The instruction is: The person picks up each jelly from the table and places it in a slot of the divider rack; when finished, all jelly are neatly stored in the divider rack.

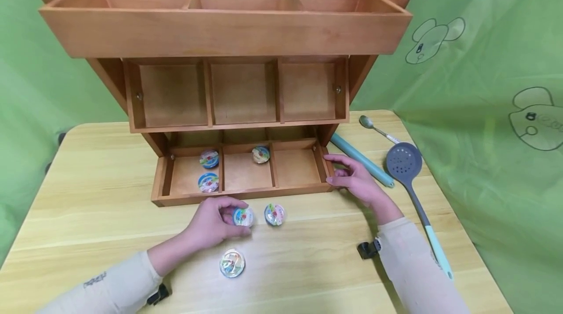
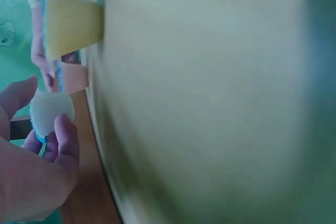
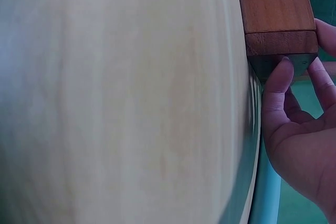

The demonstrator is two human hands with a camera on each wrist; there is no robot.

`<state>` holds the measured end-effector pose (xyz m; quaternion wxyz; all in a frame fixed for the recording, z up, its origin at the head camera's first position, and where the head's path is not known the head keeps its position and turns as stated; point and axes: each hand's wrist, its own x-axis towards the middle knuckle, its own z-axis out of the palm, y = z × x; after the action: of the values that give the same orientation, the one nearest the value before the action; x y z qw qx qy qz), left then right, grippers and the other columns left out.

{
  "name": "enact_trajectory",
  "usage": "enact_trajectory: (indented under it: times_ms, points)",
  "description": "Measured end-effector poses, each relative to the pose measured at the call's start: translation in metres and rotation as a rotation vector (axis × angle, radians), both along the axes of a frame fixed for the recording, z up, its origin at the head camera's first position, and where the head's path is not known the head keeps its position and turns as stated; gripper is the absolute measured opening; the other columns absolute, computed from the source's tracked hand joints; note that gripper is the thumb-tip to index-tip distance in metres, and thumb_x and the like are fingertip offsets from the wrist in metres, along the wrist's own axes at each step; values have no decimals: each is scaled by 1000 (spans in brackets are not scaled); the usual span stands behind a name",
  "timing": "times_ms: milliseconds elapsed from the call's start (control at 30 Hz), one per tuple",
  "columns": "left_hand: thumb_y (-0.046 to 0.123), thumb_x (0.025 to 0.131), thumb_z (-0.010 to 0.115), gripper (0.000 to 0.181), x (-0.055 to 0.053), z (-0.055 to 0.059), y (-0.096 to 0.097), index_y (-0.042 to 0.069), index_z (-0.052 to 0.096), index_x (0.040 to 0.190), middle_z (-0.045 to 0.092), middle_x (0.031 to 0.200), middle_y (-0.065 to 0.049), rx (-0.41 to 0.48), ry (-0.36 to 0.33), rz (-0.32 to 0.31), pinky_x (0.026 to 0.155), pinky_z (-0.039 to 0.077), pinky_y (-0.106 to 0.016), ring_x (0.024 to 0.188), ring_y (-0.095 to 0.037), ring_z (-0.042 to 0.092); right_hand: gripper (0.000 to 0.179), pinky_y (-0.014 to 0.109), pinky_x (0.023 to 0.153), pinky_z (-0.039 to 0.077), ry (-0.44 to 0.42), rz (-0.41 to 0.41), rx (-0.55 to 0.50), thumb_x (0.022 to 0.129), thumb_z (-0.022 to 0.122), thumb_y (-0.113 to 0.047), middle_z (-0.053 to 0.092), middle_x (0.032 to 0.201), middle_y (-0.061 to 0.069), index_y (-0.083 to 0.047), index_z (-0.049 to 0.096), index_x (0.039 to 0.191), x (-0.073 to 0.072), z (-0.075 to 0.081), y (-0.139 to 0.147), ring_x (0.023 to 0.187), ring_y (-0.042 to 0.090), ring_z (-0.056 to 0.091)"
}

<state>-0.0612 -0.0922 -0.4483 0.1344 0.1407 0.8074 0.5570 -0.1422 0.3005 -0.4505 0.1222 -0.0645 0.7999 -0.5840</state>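
Note:
My left hand point(image 1: 211, 223) pinches a small jelly cup point(image 2: 51, 111) between thumb and fingers, just in front of the bottom tray. The cup is whitish with a printed foil lid. To its right a pinkish jelly cup point(image 1: 274, 215) sits on the table, and a yellow one point(image 2: 74, 27) stands nearer me. At the right end of the wooden three-tier rack point(image 1: 246, 198), my right hand point(image 1: 355, 179) holds the bottom tray's end, thumb at the front corner and a finger at the rim. Two jelly cups point(image 1: 208, 158) lie in the bottom left compartment, one point(image 1: 260, 154) in the middle.
Right of the rack lie a teal stick point(image 1: 362, 160), a metal spoon point(image 1: 377, 128) and a grey slotted ladle point(image 1: 403, 160) with a mint handle. The rack's top tier point(image 1: 224, 33) overhangs the lower ones. Green cloth point(image 1: 466, 84) hangs around the table point(image 1: 316, 255).

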Motion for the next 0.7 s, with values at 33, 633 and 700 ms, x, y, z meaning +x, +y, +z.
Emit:
enact_trajectory:
  times_ms: [33, 633, 700]
  points:
    - [14, 65, 95, 50, -1, 2, 0, 8, 74, 110, 60, 72, -2, 7, 4, -4, 50, 49, -26, 61, -16, 56, 62, 30, 66, 50, 0, 1, -2, 85, 76, -4, 50, 134, 11, -9, 54, 143, 0, 0, 0, 83, 19, 51]
    - [6, 72, 90, 50, -49, 34, 14, 6, 70, 118, 69, 102, -8, 145, 0, 44, 62, 57, -28, 77, -25, 68, 62, 28, 66, 50, -8, -1, -16, 85, 76, -2, 50, 128, 13, -8, 54, 142, -1, -2, -1, 83, 19, 52]
    - [10, 73, 91, 49, -57, 33, 19, 9, 71, 117, 68, 104, -6, 110, 7, 58, 65, 57, -30, 78, -23, 67, 61, 27, 66, 50, -3, 1, -14, 86, 75, -1, 50, 129, 15, -7, 53, 143, -1, -2, -1, 85, 20, 52]
